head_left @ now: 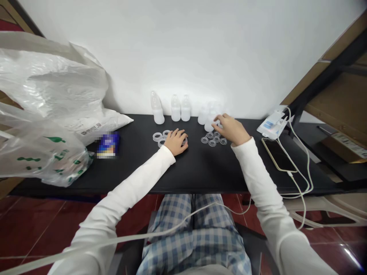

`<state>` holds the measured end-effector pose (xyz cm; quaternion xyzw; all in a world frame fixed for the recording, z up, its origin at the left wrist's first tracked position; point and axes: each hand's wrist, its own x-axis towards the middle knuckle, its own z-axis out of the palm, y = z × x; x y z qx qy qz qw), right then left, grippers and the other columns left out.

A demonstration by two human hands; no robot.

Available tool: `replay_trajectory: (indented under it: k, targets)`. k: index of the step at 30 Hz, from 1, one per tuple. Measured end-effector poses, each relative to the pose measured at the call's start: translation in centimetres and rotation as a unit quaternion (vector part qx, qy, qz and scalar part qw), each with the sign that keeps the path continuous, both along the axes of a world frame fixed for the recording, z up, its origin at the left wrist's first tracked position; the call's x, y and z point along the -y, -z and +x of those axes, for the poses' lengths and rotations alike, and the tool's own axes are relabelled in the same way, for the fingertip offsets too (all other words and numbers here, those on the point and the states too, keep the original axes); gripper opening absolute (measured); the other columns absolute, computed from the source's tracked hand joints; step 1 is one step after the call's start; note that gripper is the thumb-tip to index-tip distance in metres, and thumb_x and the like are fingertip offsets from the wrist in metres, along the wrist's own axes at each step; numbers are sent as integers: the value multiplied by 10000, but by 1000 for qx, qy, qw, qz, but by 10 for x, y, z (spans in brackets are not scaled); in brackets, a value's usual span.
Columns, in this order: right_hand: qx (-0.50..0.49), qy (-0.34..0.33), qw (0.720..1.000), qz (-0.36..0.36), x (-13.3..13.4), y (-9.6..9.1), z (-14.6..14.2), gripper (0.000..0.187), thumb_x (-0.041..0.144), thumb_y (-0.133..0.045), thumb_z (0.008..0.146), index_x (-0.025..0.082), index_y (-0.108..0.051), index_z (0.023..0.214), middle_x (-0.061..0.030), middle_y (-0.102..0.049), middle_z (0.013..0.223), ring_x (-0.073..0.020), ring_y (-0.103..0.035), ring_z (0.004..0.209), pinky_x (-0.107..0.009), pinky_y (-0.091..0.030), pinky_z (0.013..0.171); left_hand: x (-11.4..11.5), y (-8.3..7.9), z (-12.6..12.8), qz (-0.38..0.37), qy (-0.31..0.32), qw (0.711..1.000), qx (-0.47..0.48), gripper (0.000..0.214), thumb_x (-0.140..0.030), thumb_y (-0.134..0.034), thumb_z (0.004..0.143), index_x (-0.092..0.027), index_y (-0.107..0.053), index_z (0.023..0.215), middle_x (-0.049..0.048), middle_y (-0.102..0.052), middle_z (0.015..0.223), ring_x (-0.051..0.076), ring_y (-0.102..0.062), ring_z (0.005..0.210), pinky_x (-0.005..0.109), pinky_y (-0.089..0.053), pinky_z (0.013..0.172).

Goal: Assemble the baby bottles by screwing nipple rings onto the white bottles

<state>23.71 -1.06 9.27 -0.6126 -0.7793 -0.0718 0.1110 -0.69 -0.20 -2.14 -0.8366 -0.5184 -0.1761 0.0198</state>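
Note:
My left hand point(175, 141) rests on the black table point(195, 168) with fingers curled over a white plastic ring, next to several more white rings point(159, 136). My right hand point(231, 129) reaches to a cluster of clear caps point(208, 114) at the back and pinches one between thumb and fingers. Several clear silicone teats point(213, 139) lie just left of that hand. Three translucent baby bottles point(174, 108) stand along the wall behind the rings.
Large plastic bags point(48, 114) fill the table's left side, with a small blue packet point(108, 144) beside them. On the right lie a phone point(278, 154), a white device point(272, 124) and white cables point(301, 168). A wooden shelf stands further right.

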Motion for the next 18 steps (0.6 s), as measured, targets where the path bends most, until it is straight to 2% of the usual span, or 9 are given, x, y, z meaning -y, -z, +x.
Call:
replay_trajectory:
  k: [2, 4, 7, 9, 13, 16, 18]
  targets:
    - [-30, -79, 995, 58, -25, -11, -25, 350, 364, -447, 988, 187, -592, 1252, -153, -602, 1237, -292, -615, 1102, -404, -517, 879, 1, -1, 1, -4, -17, 1000, 2, 347, -266, -535, 867, -183, -654, 1182, 134, -601, 1417, 351, -448, 1431, 551, -327, 1168]
    - [-47, -128, 988, 77, -58, -16, -52, 399, 349, -420, 999, 182, -527, 1345, -171, -531, 1357, -318, -549, 1228, -448, -502, 968, 3, -4, 2, -10, -25, 1000, 6, 322, -235, -534, 845, -169, -646, 1139, 145, -635, 1354, 337, -448, 1432, 544, -327, 1171]
    - [-28, -114, 992, 39, -104, -12, -89, 518, 334, -462, 982, 136, -413, 1458, -213, -389, 1522, -371, -442, 1361, -507, -449, 1062, 5, -7, 4, -26, -42, 999, 8, 284, -219, -531, 833, -161, -632, 1092, 163, -652, 1294, 326, -438, 1440, 545, -313, 1187]
    - [-18, -90, 996, 7, -122, -4, -107, 584, 335, -480, 974, 106, -353, 1496, -229, -351, 1555, -395, -398, 1398, -528, -423, 1091, 6, -9, 4, -39, -55, 998, 3, 271, -209, -517, 838, -153, -623, 1081, 184, -638, 1302, 331, -427, 1449, 573, -300, 1193]
    - [-45, -59, 996, 42, -131, 8, -123, 557, 264, -465, 974, 65, -327, 1477, -246, -474, 1408, -372, -484, 1315, -517, -445, 1057, 4, -10, 3, -44, -71, 997, 2, 276, -169, -494, 829, -141, -619, 1074, 222, -618, 1316, 354, -422, 1452, 634, -250, 1208]
    - [-86, -60, 992, 73, -123, 11, -115, 512, 190, -475, 940, 90, -344, 1424, -213, -503, 1304, -324, -557, 1203, -495, -477, 1005, 2, -10, 2, -18, -78, 996, 42, 340, -161, -519, 804, -145, -614, 1130, 215, -611, 1337, 374, -383, 1477, 643, -210, 1227]
    - [-122, -73, 985, 99, -111, 12, -103, 452, 199, -482, 928, 128, -386, 1364, -177, -504, 1258, -281, -589, 1103, -463, -498, 971, 1, -9, 3, 14, -82, 992, 92, 460, -176, -527, 811, -126, -560, 1267, 220, -530, 1449, 375, -335, 1504, 620, -202, 1241]
